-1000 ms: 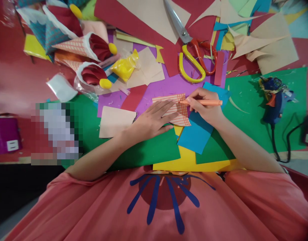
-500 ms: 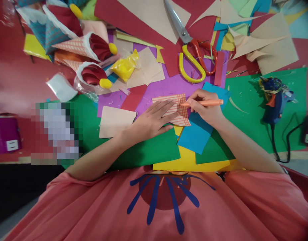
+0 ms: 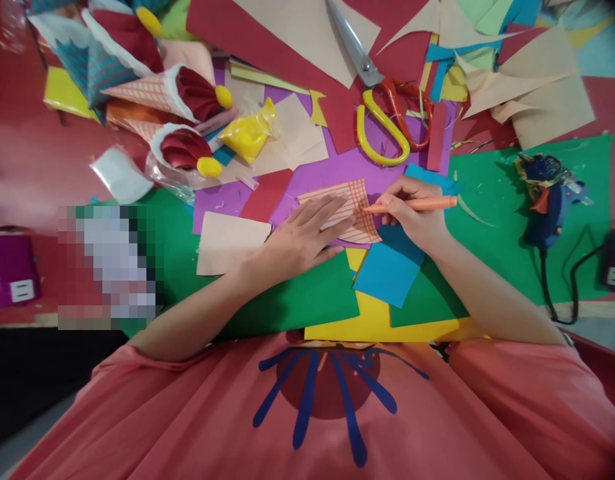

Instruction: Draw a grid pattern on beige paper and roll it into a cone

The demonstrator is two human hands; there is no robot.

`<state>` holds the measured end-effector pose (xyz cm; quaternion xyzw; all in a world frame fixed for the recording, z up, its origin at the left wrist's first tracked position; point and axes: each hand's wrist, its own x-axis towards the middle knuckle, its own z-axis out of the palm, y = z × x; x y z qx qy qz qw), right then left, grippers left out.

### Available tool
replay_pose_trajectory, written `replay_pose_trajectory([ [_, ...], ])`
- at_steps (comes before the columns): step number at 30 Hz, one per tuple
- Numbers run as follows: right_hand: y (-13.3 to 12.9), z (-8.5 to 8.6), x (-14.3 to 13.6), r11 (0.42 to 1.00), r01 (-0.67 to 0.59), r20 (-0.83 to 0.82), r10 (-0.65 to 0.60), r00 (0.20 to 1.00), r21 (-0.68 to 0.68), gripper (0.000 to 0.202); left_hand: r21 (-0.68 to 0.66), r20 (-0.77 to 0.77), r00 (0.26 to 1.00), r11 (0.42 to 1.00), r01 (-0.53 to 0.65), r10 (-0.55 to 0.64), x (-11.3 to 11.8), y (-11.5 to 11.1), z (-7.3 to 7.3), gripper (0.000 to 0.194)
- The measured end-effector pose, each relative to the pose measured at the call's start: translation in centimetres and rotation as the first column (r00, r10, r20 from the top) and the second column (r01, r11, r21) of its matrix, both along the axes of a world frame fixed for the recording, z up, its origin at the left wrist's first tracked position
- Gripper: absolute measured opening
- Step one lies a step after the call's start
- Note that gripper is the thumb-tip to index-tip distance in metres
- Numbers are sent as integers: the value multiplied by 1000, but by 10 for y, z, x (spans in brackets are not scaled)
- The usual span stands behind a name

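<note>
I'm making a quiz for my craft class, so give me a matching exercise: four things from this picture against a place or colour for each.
1. marker
2. scissors
3. orange-lined paper
4. glue gun

A. on the green sheet at the right
B. under the left hand
C. held in the right hand
D. silver, yellow and red

Pairs: 1-C, 2-D, 3-B, 4-A.

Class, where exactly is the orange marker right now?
In the head view, the orange marker is right of centre, in the right hand, its tip at the striped paper partly under the left hand.
</note>
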<state>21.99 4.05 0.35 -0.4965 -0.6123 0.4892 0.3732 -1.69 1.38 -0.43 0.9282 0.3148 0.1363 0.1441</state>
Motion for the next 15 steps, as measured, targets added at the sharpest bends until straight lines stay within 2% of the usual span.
replay_pose_trajectory([
  [6,0,0,0,998,-55,42,53,998,44,21,22,-3,999,999,43,-43,0,1,4,46],
  [15,2,3,-1,991,-113,121,103,987,77,24,-51,37,999,998,38,-36,0,0,3,43],
])
